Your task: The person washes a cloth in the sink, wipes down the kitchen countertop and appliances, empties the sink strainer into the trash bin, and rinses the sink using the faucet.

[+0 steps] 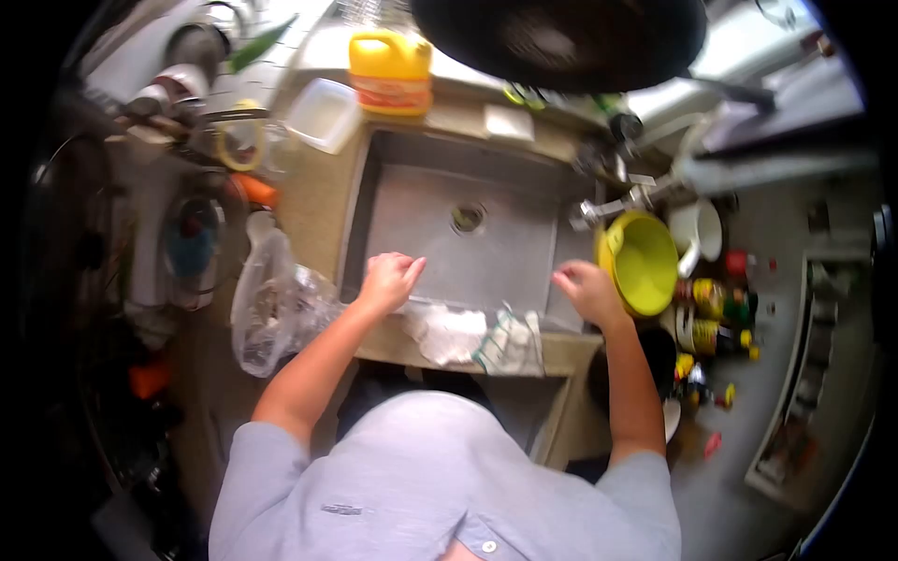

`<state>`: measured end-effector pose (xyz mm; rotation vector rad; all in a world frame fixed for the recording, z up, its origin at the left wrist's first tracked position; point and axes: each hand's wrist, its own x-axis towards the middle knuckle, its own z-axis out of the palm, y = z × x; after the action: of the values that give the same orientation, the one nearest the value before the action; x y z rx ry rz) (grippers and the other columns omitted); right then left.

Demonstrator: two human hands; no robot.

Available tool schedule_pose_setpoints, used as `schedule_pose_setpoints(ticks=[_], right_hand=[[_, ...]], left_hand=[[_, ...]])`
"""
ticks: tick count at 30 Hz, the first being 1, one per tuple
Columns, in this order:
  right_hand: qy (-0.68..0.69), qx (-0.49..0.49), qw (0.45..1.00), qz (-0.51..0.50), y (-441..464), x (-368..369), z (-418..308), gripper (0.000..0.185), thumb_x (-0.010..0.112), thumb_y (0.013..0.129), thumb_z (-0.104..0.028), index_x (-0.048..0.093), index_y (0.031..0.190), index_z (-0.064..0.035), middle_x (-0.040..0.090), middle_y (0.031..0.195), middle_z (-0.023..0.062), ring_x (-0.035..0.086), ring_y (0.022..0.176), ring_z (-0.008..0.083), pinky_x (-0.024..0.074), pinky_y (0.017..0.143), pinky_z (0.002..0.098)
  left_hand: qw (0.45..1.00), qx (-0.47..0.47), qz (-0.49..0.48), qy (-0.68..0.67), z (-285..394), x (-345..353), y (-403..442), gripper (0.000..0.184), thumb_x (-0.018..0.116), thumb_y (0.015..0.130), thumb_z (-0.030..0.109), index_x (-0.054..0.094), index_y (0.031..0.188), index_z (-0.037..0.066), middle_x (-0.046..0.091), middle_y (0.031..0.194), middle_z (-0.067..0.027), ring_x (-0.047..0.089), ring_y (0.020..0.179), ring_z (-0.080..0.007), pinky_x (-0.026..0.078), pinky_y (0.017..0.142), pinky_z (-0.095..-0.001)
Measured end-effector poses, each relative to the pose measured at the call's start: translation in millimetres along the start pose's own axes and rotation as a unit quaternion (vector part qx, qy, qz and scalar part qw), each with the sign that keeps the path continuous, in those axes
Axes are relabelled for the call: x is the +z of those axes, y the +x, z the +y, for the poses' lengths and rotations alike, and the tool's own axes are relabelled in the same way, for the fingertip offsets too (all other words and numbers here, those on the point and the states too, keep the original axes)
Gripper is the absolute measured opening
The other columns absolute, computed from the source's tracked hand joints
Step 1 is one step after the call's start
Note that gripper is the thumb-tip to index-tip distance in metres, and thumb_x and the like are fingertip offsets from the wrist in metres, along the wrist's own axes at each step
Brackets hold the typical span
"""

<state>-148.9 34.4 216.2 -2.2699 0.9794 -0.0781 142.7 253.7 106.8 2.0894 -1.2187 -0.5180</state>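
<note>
My left hand (391, 280) hovers over the near left part of a metal sink (449, 215), its fingers bent and blurred, with no object visible in them. Over the sink's near right side is my right hand (587, 288), fingers curled, beside a yellow-green basin (644, 262). Whether either hand grips something small cannot be made out. A white cloth (447, 335) and a green-edged cloth (511, 344) lie on the sink's front edge between my forearms. Dark bits sit in the drain (467, 219).
A yellow jug (390, 73) and a white plastic container (324, 114) stand behind the sink. The faucet (608, 208) reaches in from the right. A dark pan (561, 37) hangs above. Plastic bags (271, 299) lie left; several bottles (716, 335) are at right.
</note>
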Motion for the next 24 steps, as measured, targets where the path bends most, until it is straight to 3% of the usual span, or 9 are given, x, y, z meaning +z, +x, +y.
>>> schedule_pose_setpoints(ticks=[1,5,8,9,11,12,15,17,24], right_hand=[[0.029,-0.005,0.999,0.020,-11.3,-4.4,-3.9,0.021,0.072,0.084,-0.018,0.070,0.090,0.0021,0.071,0.086,0.0161,0.066,0.078,0.0365,0.0528,0.072,0.0394],[0.287,0.106,0.952,0.003,-40.1,6.8,21.0,0.020,0.072,0.084,-0.018,0.071,0.090,0.0016,0.072,0.091,0.0135,0.067,0.082,0.0346,0.0533,0.073,0.0390],[-0.150,-0.111,0.970,0.154,-52.5,30.0,40.3,0.027,0.075,0.085,-0.021,0.071,0.105,-0.0016,0.070,0.109,0.0126,0.067,0.098,0.0191,0.0523,0.080,0.0303],[0.165,0.069,0.983,0.040,-57.1,21.4,8.1,0.026,0.072,0.087,-0.021,0.070,0.105,-0.0015,0.070,0.106,0.0122,0.066,0.097,0.0172,0.0523,0.082,0.0324],[0.476,0.096,0.873,-0.043,-63.3,24.9,2.8,0.027,0.070,0.089,-0.025,0.070,0.104,-0.0020,0.070,0.106,0.0108,0.067,0.095,0.0184,0.0525,0.079,0.0337],[0.480,0.096,0.871,-0.036,-62.3,37.4,5.5,0.027,0.070,0.089,-0.025,0.070,0.104,-0.0020,0.070,0.106,0.0108,0.067,0.095,0.0184,0.0525,0.079,0.0337],[0.254,0.184,0.946,0.077,-73.3,86.0,26.1,0.026,0.071,0.086,-0.026,0.072,0.095,-0.0018,0.071,0.106,0.0121,0.065,0.093,0.0298,0.0498,0.085,0.0366],[-0.073,-0.081,0.989,0.103,-96.2,103.4,27.4,0.028,0.073,0.082,-0.028,0.072,0.094,-0.0028,0.069,0.103,0.0122,0.060,0.103,0.0278,0.0458,0.093,0.0413],[-0.068,0.045,0.990,0.114,-153.2,163.9,3.1,0.055,0.074,0.079,-0.036,0.061,0.122,-0.0044,0.048,0.132,0.0179,0.042,0.124,0.0380,0.0359,0.104,0.0516]], left_hand=[[0.990,0.124,0.055,0.044,0.5,3.5,-19.6,0.028,0.069,0.089,0.029,0.073,0.088,0.002,0.070,0.082,-0.0171,0.068,0.075,-0.0312,0.054,0.071,-0.0407],[0.999,-0.001,0.020,0.028,16.1,-11.8,-55.8,0.023,0.072,0.085,0.025,0.073,0.094,0.004,0.070,0.083,-0.0159,0.066,0.083,-0.0336,0.052,0.080,-0.0409],[0.996,-0.080,-0.038,-0.024,38.6,-24.1,-59.8,0.024,0.073,0.084,0.021,0.072,0.098,0.002,0.071,0.085,-0.0166,0.067,0.083,-0.0326,0.053,0.081,-0.0383],[0.998,-0.046,-0.035,-0.033,48.8,-29.0,-56.8,0.023,0.072,0.085,0.019,0.071,0.099,0.000,0.071,0.087,-0.0174,0.068,0.082,-0.0318,0.053,0.080,-0.0363],[0.936,-0.161,-0.073,-0.306,54.2,-23.3,-44.3,0.025,0.071,0.086,0.021,0.071,0.097,-0.001,0.072,0.086,-0.0161,0.067,0.084,-0.0330,0.051,0.085,-0.0377],[0.974,-0.138,-0.048,-0.172,56.4,-17.1,-36.7,0.025,0.071,0.086,0.022,0.071,0.098,0.000,0.071,0.091,-0.0156,0.065,0.088,-0.0341,0.049,0.089,-0.0397],[0.996,0.022,-0.039,0.073,54.4,10.8,-52.3,0.025,0.072,0.086,0.023,0.071,0.099,0.002,0.068,0.103,-0.0165,0.061,0.098,-0.0362,0.046,0.095,-0.0431],[0.990,0.102,-0.075,0.069,60.9,23.9,-68.7,0.027,0.073,0.082,0.019,0.069,0.104,0.003,0.058,0.122,-0.0187,0.054,0.111,-0.0387,0.044,0.096,-0.0470],[0.964,0.191,-0.127,0.138,54.3,51.1,-132.9,0.047,0.071,0.082,0.017,0.057,0.125,0.005,0.052,0.133,-0.0205,0.047,0.125,-0.0395,0.037,0.107,-0.0500]])
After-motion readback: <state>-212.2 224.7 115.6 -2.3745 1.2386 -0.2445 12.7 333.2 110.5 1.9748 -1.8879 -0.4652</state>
